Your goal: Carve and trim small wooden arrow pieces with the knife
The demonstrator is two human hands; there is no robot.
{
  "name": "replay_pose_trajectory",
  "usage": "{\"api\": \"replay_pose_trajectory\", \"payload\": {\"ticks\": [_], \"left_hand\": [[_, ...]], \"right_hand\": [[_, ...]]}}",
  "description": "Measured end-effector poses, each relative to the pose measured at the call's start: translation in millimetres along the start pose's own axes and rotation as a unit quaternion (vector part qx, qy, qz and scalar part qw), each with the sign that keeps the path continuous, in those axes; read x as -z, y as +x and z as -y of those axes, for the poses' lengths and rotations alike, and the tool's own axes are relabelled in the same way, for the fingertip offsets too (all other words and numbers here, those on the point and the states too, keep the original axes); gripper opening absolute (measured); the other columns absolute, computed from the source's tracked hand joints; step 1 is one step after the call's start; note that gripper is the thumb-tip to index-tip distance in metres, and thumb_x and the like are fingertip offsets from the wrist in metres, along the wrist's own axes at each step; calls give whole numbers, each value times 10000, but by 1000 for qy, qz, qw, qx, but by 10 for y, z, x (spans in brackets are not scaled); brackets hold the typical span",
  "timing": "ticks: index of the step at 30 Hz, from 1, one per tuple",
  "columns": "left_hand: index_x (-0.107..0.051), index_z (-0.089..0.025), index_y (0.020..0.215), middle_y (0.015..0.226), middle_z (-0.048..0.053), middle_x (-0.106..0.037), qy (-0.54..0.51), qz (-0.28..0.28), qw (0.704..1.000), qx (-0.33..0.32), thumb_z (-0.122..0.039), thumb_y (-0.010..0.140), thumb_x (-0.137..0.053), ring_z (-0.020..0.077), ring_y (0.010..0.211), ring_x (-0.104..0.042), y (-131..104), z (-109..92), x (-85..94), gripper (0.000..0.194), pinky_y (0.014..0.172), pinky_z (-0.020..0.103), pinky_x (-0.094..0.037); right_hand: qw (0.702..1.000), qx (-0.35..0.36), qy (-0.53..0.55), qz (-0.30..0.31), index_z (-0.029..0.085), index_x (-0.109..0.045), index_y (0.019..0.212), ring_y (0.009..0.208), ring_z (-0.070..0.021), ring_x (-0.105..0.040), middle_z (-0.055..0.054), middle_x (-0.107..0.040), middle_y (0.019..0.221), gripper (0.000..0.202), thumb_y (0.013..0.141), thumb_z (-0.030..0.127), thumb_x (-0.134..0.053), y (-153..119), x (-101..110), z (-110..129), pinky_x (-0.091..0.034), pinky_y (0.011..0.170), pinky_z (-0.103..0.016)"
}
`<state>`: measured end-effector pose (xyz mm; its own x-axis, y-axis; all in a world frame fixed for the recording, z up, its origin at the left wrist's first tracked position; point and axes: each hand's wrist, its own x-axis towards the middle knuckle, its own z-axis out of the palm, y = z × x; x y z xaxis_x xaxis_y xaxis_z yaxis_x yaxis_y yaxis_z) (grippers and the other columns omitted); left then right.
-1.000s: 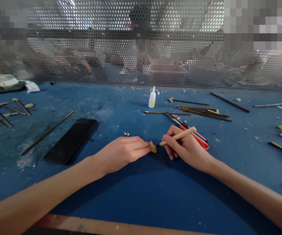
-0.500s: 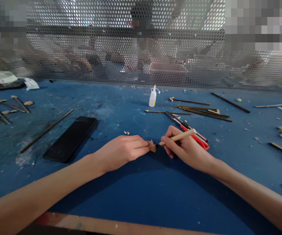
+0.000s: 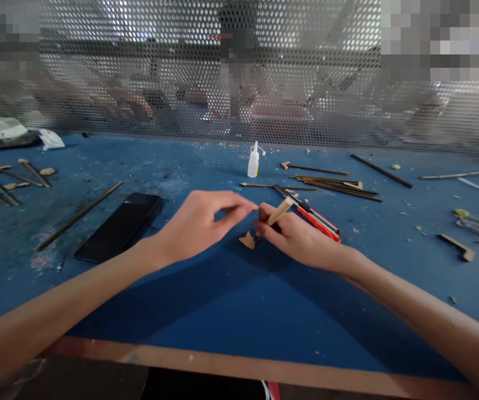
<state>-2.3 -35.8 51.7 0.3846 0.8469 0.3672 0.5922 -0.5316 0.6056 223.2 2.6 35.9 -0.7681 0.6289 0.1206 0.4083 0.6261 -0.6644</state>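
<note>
The small wooden piece point(image 3: 248, 240) has been let go by the left hand point(image 3: 201, 222) and now lies free on the counter point(image 3: 231, 311). That hand has been lifted, thumb and forefinger pinched near the top of the wooden stick point(image 3: 280, 211). The stick has been swung steeper in the right hand point(image 3: 295, 236).

Workshop: scarred blue bench point(image 3: 206, 311), mesh screen point(image 3: 181, 72), wood sticks point(image 3: 334, 186)
</note>
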Motion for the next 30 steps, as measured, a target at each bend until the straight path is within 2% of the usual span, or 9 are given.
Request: {"api": "replay_pose_trajectory", "payload": {"ticks": [2,4,8,10,13,19,23,27,30], "left_hand": [[-745,-197,1088,1086,36,-754,-72,-52,994,60,-405,1083,-437,167,985,-694,125,-138,-58,372,882,266,-517],[-732,-192,1009,1087,47,-724,-129,-74,986,77,-425,1078,-422,179,1020,-660,230,-244,-151,394,915,285,-489],[-552,-191,697,700,14,-590,-302,-28,949,90,-506,1061,-410,157,721,-578,336,-363,-333,502,785,297,-480],[-454,-199,631,622,0,-500,-363,-25,927,95,-549,1056,-396,149,657,-527,351,-403,-388,554,750,298,-460],[-410,-202,594,578,-4,-442,-367,-33,925,91,-584,1065,-330,147,631,-483,362,-448,-427,612,749,304,-429],[-300,-209,606,554,-33,-313,-381,-67,917,98,-606,1046,-387,128,558,-353,344,-427,-484,600,650,295,-394],[-294,-210,619,587,-51,-234,-447,-115,881,103,-581,1031,-460,119,568,-303,338,-375,-528,578,638,280,-392],[-285,-207,609,588,-54,-241,-466,-175,859,119,-540,1015,-521,106,548,-284,354,-357,-613,576,601,262,-393],[-312,-203,609,599,-47,-264,-438,-215,865,114,-573,1018,-502,103,548,-317,349,-379,-691,583,555,248,-367]], "right_hand": [[1000,17,-12,21,230,-460,924,663,-145,-511,8,-589,800,176,1067,330,-434,15,19,10,-393,635,-284],[999,35,-27,18,223,-464,914,616,-134,-493,5,-586,778,199,1066,347,-432,8,16,13,-380,599,-282],[997,51,-43,-27,224,-434,839,576,-122,-449,1,-543,737,240,1039,355,-455,-27,-85,-17,-341,557,-283],[997,40,-47,-42,230,-415,790,535,-118,-400,15,-490,664,267,1022,350,-470,-24,-159,-46,-284,523,-289],[997,17,-42,-64,228,-426,747,526,-119,-404,8,-491,637,302,1027,337,-454,1,-236,-103,-256,515,-292],[999,18,11,-34,202,-564,875,630,-141,-553,-11,-626,764,237,948,415,-638,-37,-131,-186,-424,579,-277],[986,21,105,-131,204,-550,1101,835,-176,-577,-49,-635,985,250,946,383,-633,-72,-65,-126,-486,748,-316],[966,25,202,-160,218,-563,1022,824,-173,-527,-16,-594,927,204,852,240,-673,-64,-119,-115,-458,789,-324],[949,23,254,-185,215,-577,1052,884,-189,-544,-33,-593,980,200,854,224,-543,-49,-137,-222,-464,820,-339]]}}
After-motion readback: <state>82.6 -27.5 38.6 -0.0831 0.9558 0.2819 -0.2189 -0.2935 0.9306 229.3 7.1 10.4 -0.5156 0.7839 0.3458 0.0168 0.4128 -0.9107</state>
